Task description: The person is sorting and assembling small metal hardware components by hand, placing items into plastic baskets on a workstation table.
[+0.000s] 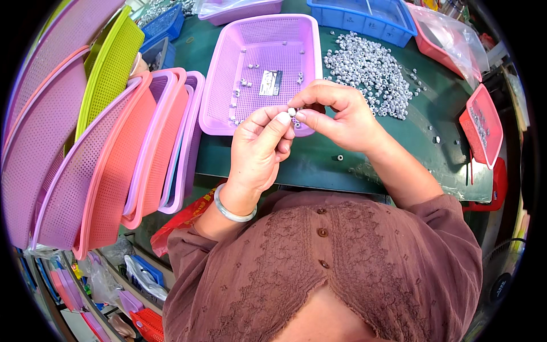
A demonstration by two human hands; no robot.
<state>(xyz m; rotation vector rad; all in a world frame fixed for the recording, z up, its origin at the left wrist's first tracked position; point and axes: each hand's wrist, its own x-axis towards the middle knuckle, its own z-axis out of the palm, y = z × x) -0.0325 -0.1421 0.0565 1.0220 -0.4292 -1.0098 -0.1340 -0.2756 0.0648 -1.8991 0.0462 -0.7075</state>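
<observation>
Above the near edge of a purple mesh basket (212, 91), my two hands meet fingertip to fingertip. A small, pale grey bead-like part (292, 112) sits pinched between them. My left hand (259, 142) is closed, its thumb and index finger pressing the part from the left. From the right, my right hand (339, 114) grips it between thumb and bent index finger. Fine detail of the part is hidden by the fingers. Inside the basket lie several similar parts and a small black-and-white label card (270, 83).
A heap of loose grey parts (364, 71) spreads over the green table (239, 159). Stacked mesh baskets (114, 154) crowd the left. Blue bins (364, 17) stand behind; a red tray (483, 128) holding parts is at the right edge. One loose part (340, 158) lies near me.
</observation>
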